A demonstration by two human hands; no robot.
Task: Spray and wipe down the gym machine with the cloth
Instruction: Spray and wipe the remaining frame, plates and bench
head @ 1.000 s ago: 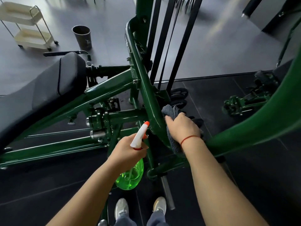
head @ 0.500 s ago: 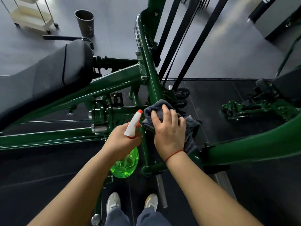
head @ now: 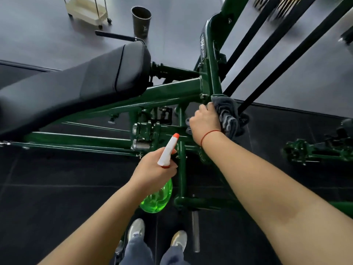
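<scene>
While gripped, spray bottle [head: 167, 152] points toward machine frame [head: 172, 91].

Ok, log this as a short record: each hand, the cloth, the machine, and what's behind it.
left hand: grips bottle, nozzle toward frame
right hand: holds cloth
cloth: grey, against an upright of the frame
frame: green, black pad at its left
behind: dark bin, pale cart
</scene>
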